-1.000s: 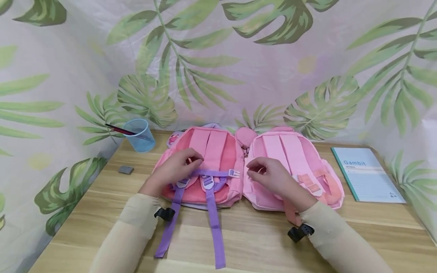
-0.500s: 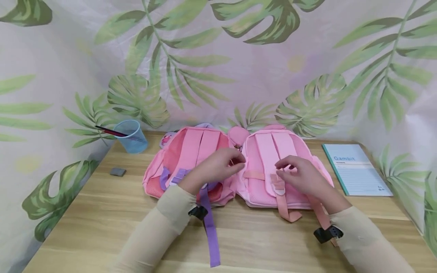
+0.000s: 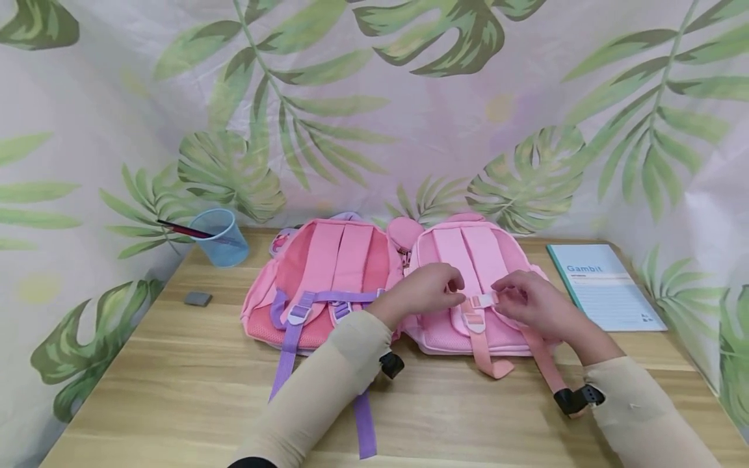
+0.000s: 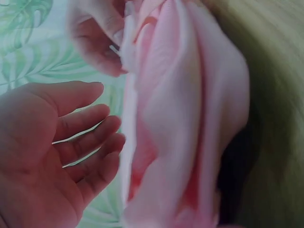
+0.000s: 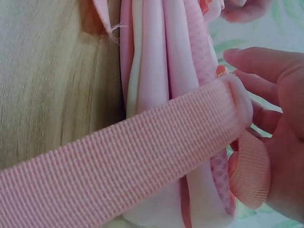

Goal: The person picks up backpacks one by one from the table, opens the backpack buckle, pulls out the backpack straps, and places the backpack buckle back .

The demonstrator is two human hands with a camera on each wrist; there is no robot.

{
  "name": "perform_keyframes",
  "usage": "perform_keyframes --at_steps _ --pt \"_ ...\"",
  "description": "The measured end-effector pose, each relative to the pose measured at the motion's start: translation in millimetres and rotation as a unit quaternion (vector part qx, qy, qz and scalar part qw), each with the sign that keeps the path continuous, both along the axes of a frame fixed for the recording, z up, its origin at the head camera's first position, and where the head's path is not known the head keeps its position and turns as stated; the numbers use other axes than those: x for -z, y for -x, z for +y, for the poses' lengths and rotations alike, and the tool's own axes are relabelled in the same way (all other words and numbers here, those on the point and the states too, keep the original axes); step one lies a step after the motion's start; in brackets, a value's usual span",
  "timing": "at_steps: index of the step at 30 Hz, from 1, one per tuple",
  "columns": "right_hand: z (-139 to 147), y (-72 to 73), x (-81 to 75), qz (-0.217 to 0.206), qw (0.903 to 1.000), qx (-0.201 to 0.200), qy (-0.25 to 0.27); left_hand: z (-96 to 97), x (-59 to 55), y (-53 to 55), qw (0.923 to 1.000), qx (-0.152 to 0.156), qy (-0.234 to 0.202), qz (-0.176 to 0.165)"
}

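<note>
Two small pink backpacks lie back-side up, side by side, on the wooden table. Over the right-hand backpack (image 3: 433, 340), both hands are close to its pale chest-strap buckle (image 3: 483, 300). My left hand (image 3: 424, 290) hovers by the buckle's left end; in the left wrist view its fingers are loosely bent and hold nothing. My right hand (image 3: 535, 309) has its fingertips near the buckle's right end; touching cannot be told. In the right wrist view an orange-pink webbing strap (image 5: 142, 152) passes in front of its fingers. The left-hand backpack (image 3: 266, 296) has purple straps (image 3: 365, 429) hanging down.
A blue mesh cup (image 3: 228, 244) with pens stands at the back left. Near it lies a grey eraser (image 3: 197, 298). On the right is a blue notebook (image 3: 608, 289). A leaf-patterned cloth (image 3: 328, 78) backs the table.
My left hand has moved right, from over the purple strap to the right-hand backpack. The right hand has shifted right too. The pale buckle now shows between my hands.
</note>
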State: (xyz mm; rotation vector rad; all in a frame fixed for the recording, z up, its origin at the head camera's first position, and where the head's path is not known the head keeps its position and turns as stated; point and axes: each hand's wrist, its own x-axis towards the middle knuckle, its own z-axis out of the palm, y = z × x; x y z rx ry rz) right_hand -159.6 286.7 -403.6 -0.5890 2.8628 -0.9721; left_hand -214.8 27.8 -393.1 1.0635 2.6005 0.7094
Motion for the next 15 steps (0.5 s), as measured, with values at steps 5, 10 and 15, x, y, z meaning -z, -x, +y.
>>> perform_keyframes --at_steps 5,10,15 --pt "-1 2.1 4.2 0.008 0.9998 -0.003 -0.018 18.4 13.4 4.7 0.9998 -0.008 0.013 0.012" --pt "-6 5.0 10.5 0.021 0.9992 -0.002 -0.034 29.2 23.7 7.4 0.999 -0.007 0.028 0.035" --pt "-9 8.0 15.6 0.041 0.9975 -0.01 -0.057 34.2 28.1 7.7 0.9987 -0.009 0.032 0.039"
